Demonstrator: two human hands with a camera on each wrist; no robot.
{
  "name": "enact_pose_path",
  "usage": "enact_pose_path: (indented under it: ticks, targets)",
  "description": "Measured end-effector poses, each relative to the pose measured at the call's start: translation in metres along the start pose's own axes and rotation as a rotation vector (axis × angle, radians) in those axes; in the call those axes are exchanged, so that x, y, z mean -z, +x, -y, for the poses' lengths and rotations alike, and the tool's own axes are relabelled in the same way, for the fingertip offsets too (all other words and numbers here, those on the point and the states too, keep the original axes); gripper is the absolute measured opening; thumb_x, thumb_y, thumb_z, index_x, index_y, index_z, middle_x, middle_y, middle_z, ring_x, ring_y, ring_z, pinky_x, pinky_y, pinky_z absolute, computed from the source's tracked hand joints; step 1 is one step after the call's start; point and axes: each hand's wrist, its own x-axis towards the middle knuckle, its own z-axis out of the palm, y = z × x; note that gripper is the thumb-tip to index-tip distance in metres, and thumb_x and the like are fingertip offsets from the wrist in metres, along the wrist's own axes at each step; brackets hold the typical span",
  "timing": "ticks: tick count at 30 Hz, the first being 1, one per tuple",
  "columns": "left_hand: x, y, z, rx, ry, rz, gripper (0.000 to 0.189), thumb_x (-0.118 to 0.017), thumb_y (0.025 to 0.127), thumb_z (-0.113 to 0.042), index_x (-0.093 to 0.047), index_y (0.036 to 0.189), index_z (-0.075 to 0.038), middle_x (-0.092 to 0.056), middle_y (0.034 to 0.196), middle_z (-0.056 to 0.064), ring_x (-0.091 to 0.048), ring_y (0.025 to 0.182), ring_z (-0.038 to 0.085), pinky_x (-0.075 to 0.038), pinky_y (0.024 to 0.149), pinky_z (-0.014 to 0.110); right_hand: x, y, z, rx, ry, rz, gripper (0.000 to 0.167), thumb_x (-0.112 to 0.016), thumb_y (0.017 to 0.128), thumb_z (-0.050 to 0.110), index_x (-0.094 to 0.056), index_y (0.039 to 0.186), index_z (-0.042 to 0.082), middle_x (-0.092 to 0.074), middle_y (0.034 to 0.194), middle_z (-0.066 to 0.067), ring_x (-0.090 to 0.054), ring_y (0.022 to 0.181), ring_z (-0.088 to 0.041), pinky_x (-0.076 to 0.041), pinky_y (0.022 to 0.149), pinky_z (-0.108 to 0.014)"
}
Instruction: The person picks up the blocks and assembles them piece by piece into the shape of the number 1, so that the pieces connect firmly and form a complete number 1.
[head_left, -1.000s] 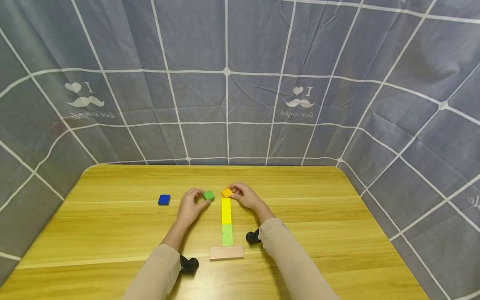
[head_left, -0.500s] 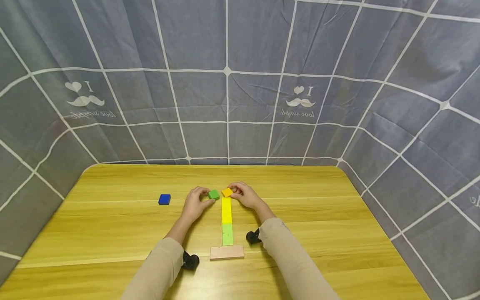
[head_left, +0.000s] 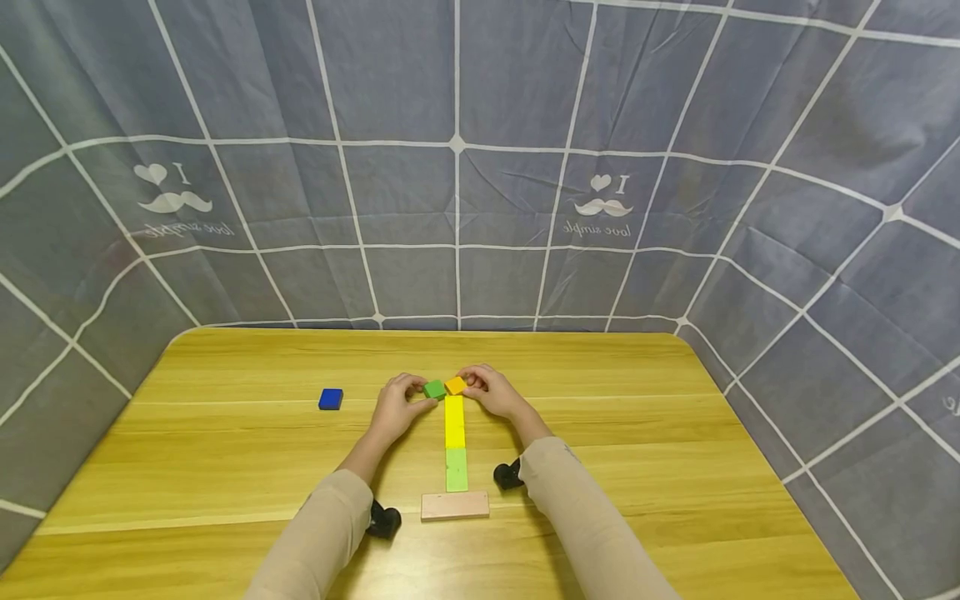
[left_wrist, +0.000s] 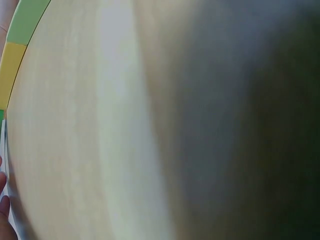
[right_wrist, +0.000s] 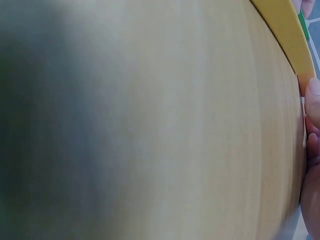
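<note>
In the head view my left hand [head_left: 394, 408] pinches a small green square block [head_left: 434, 389] between thumb and fingers. My right hand [head_left: 493, 392] pinches an orange square block [head_left: 455, 385], turned at an angle, at the far end of a yellow block [head_left: 454, 422]. The green block sits right beside the orange one, at the yellow block's far left corner. Nearer to me a light green block [head_left: 456, 470] continues the straight row from the yellow one. Across its near end lies a pale pink rectangular block [head_left: 454, 505]. In the right wrist view a thumb [right_wrist: 313, 102] rests at the orange block's edge.
A dark blue square block [head_left: 331, 399] lies to the left on the wooden table [head_left: 225, 467]. Black wrist cameras [head_left: 385, 522] stick out from both sleeves. A grey curtain [head_left: 405, 200] with white lines hangs behind the table's back edge and along its sides.
My left hand has moved right with the green block, bringing it up beside the orange block. My right hand has stayed almost still on the orange block.
</note>
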Motion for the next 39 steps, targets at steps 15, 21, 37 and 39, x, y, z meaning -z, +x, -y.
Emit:
enact_pose_path:
  ticks: [15,21,37,39]
  targets:
    - [-0.0028,0.001,0.0006,-0.013,0.035,-0.006,0.036,-0.077,0.073,-0.018,-0.064,0.101,0.001,-0.062,0.092,0.01,-0.052,0.086,0.027,-0.035,0.085,0.042,-0.0001,-0.0001,0.0025,-0.04,-0.018,0.007,0.025,-0.058,0.087,0.005,-0.058,0.112,0.002,-0.052,0.089,-0.009,-0.045,0.076,-0.014,-0.04,0.069,-0.021]
    - [-0.0035,0.0013,0.0009,-0.016,0.044,-0.01,0.037,-0.077,0.072,-0.018,-0.064,0.101,0.001,-0.063,0.093,0.01,-0.052,0.086,0.027,-0.034,0.085,0.044,-0.0006,0.0001,0.0022,-0.045,-0.021,0.01,0.025,-0.058,0.087,0.005,-0.058,0.113,0.002,-0.052,0.089,-0.009,-0.045,0.076,-0.014,-0.04,0.069,-0.021]
    - [-0.0052,0.0025,0.0009,-0.01,0.064,-0.011,0.037,-0.078,0.071,-0.02,-0.065,0.101,-0.001,-0.064,0.094,0.009,-0.052,0.088,0.027,-0.033,0.084,0.043,0.0003,-0.0002,0.0029,-0.054,-0.003,0.015,0.025,-0.059,0.087,0.005,-0.059,0.112,0.002,-0.052,0.088,-0.008,-0.044,0.076,-0.013,-0.04,0.069,-0.021]
    - [-0.0052,0.0024,0.0006,-0.01,0.068,-0.011,0.037,-0.078,0.071,-0.02,-0.065,0.1,-0.001,-0.064,0.094,0.009,-0.052,0.088,0.026,-0.033,0.084,0.043,0.0,-0.0002,0.0023,-0.045,-0.001,0.013,0.025,-0.058,0.087,0.004,-0.058,0.112,0.001,-0.051,0.088,-0.009,-0.044,0.076,-0.014,-0.04,0.069,-0.021]
